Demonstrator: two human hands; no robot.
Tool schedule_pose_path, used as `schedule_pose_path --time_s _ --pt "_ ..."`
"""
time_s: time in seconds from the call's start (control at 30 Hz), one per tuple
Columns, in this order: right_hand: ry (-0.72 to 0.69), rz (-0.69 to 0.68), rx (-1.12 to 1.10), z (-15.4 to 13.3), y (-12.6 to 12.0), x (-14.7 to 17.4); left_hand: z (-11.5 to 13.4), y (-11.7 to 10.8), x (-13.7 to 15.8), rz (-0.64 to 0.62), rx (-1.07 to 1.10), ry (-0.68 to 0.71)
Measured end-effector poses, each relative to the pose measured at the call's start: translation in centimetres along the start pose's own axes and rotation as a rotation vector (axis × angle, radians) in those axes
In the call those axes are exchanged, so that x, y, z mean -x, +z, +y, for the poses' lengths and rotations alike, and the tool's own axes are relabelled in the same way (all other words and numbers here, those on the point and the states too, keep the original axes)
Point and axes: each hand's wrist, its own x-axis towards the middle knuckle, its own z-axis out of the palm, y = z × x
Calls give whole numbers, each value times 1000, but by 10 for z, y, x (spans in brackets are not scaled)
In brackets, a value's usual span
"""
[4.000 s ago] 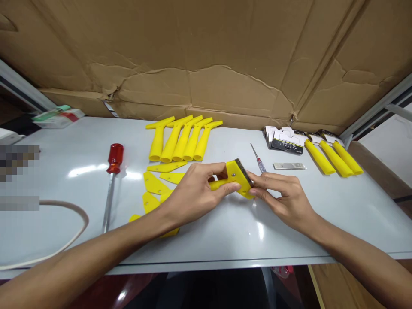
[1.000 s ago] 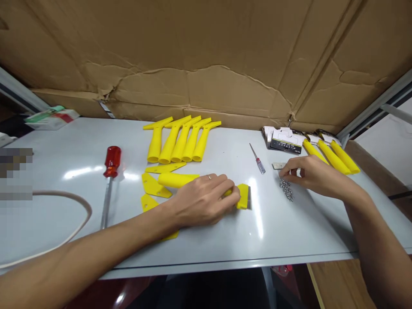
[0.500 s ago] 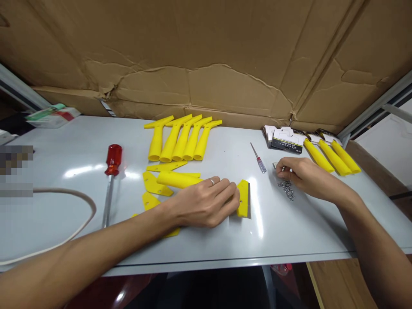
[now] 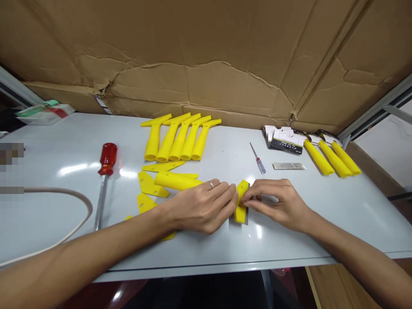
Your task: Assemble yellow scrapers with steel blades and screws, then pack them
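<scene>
My left hand (image 4: 206, 206), with a ring on one finger, is closed around a yellow scraper lying on the table. The scraper's handle (image 4: 177, 181) shows left of the hand, and its head (image 4: 240, 214) with a thin metal blade shows right of it. The middle of the scraper is hidden by my fingers. My right hand (image 4: 277, 199) pinches at the scraper head, thumb and fingertips touching its top face by a hole. Whatever is between those fingertips is too small and covered to make out.
Several yellow handles (image 4: 175, 139) stand in a row behind, with flat yellow plates (image 4: 152, 184) before them. A red-handled screwdriver (image 4: 107, 159) lies left, a small screwdriver (image 4: 257, 159) right of centre. Farther right are a blade strip (image 4: 288, 166), packaging cards (image 4: 286, 139) and yellow tubes (image 4: 331, 159).
My right hand has moved left from the pile of small screws to the scraper head, uncovering the blade strip and covering the pile. My left hand stays on the scraper, which has turned slightly.
</scene>
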Motion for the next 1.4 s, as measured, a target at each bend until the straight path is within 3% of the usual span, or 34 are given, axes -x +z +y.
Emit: schedule_pose_path --time_s 0.23,0.43,0.97,1.4 --pt "64 -30 -49 2 9 2 1 3 3 2 78 -48" --pt "241 -25 -121 2 13 4 1 6 5 4 95 -37" --pt "269 -26 -140 -2 11 2 1 4 5 0 122 -56" --pt "416 -24 -307 0 10 -1 2 3 3 25 142 -54"
